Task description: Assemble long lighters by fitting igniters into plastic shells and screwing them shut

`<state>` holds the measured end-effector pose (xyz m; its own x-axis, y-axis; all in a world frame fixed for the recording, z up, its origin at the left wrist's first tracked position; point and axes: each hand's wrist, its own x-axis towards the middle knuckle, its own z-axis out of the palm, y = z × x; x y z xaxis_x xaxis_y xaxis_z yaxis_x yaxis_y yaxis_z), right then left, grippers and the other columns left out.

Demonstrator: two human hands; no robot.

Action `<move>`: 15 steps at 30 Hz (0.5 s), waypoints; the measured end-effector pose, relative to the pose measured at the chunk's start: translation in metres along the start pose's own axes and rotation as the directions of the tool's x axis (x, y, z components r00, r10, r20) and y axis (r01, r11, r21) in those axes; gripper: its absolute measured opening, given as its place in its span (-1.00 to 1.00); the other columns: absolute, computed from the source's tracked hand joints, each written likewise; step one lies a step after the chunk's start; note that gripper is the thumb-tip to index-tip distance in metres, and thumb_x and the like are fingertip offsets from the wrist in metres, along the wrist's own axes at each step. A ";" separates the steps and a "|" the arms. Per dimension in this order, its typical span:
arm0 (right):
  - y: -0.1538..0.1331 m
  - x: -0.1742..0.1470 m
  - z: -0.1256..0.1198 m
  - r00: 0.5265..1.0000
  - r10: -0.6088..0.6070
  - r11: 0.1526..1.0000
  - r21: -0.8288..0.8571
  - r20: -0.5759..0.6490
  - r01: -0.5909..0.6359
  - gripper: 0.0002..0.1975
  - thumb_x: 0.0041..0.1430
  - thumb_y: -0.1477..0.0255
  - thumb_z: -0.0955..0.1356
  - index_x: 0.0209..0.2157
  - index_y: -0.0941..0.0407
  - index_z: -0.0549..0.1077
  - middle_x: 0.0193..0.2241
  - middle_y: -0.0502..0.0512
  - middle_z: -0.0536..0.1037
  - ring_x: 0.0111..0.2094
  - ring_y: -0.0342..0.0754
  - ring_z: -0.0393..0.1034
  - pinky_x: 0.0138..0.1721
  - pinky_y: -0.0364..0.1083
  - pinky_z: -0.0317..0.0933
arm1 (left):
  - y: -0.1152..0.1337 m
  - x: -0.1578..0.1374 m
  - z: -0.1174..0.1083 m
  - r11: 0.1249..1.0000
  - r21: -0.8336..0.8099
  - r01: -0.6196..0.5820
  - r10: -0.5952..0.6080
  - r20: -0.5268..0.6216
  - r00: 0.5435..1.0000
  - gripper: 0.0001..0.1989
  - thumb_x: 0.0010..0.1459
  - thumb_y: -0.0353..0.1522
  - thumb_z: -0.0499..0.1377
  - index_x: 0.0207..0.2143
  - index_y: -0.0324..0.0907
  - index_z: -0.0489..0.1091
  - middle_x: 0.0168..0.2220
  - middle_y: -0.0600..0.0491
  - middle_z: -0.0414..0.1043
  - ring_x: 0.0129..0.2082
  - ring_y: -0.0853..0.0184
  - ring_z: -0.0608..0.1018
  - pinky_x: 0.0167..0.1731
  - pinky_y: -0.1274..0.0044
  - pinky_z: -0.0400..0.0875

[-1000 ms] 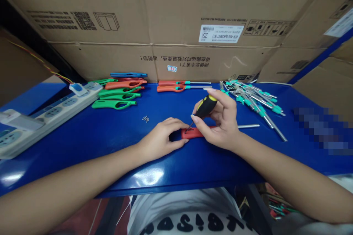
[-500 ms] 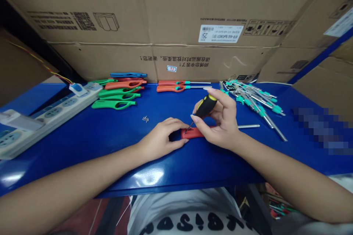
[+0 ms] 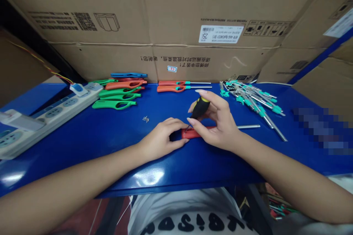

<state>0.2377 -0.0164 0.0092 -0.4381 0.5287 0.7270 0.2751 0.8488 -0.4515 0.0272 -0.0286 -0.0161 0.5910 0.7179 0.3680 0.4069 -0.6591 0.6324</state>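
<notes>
My right hand [image 3: 216, 121] grips a small screwdriver with a black and yellow handle [image 3: 199, 106], its tip pressed onto a red-handled lighter [image 3: 193, 133] that lies on the blue table [image 3: 110, 136]. The lighter's metal tube [image 3: 248, 126] sticks out to the right past my hand. My left hand [image 3: 161, 139] rests on the table and pins the lighter's left end with thumb and fingers. A few tiny screws [image 3: 145, 119] lie to the left of my left hand.
Green, red and blue lighter handles [image 3: 118, 93] are stacked at the back left, two red lighters [image 3: 176, 86] at back centre, and a pile of metal tubes with green tips [image 3: 253, 99] at back right. A white power strip [image 3: 41, 117] runs along the left. Cardboard boxes [image 3: 176, 25] wall the back.
My right hand has tilted the screwdriver handle slightly left and lower, more upright over the lighter. My left hand and the lighter have stayed put.
</notes>
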 end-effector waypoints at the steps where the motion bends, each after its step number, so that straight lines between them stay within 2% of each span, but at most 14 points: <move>1: -0.004 0.004 -0.003 0.999 0.022 1.000 -0.002 0.036 -0.022 -0.30 0.33 0.41 0.33 0.37 -0.12 -0.08 0.23 0.22 0.33 -0.08 0.06 0.50 -0.20 0.07 0.54 | 0.000 0.000 0.000 1.000 -0.002 -0.005 0.005 0.002 1.000 -0.76 0.19 -0.39 0.30 -0.06 -0.13 0.49 -0.08 -0.01 0.57 -0.06 0.20 0.56 0.00 0.34 0.45; 4: -0.017 0.020 -0.013 0.989 0.075 0.996 -0.048 0.128 -0.069 -0.43 0.37 0.42 0.26 0.34 -0.05 0.01 0.21 0.23 0.35 -0.15 0.02 0.51 -0.22 0.02 0.51 | -0.001 0.000 -0.001 1.000 0.000 -0.018 0.018 0.008 1.000 -0.76 0.19 -0.40 0.30 -0.06 -0.14 0.48 -0.11 0.00 0.57 -0.08 0.22 0.56 0.00 0.36 0.44; 9: -0.033 0.049 -0.024 0.949 0.171 0.972 -0.202 0.263 -0.119 -0.51 0.32 0.48 0.29 0.24 0.01 0.16 -0.03 0.16 0.55 -0.28 0.03 0.53 -0.31 -0.01 0.44 | -0.001 0.000 -0.002 1.000 0.006 -0.014 0.014 0.011 1.000 -0.77 0.19 -0.40 0.30 -0.08 -0.16 0.48 -0.10 0.00 0.57 -0.05 0.22 0.55 0.01 0.37 0.44; 12: -0.030 0.055 -0.021 0.954 0.161 0.936 -0.345 0.254 -0.066 -0.50 0.31 0.46 0.30 0.24 0.04 0.19 -0.04 0.19 0.57 -0.21 0.11 0.54 -0.33 0.00 0.42 | 0.000 0.000 -0.002 1.000 0.015 -0.010 0.009 0.011 1.000 -0.78 0.19 -0.40 0.30 -0.09 -0.15 0.47 -0.10 0.00 0.57 -0.05 0.21 0.56 0.02 0.36 0.44; 15: -0.019 0.049 -0.016 0.980 0.087 0.903 -0.430 0.177 -0.002 -0.50 0.31 0.38 0.33 0.25 0.06 0.20 -0.05 0.18 0.59 -0.20 0.11 0.55 -0.35 -0.03 0.40 | 0.000 0.000 -0.002 1.000 0.021 -0.002 0.002 0.018 1.000 -0.76 0.18 -0.40 0.31 -0.08 -0.15 0.47 -0.10 0.00 0.57 -0.05 0.21 0.56 0.02 0.34 0.44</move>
<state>0.2243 -0.0063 0.0614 -0.5568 0.5923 0.5824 0.6171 0.7643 -0.1873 0.0258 -0.0282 -0.0148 0.6044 0.7125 0.3564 0.4203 -0.6652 0.6171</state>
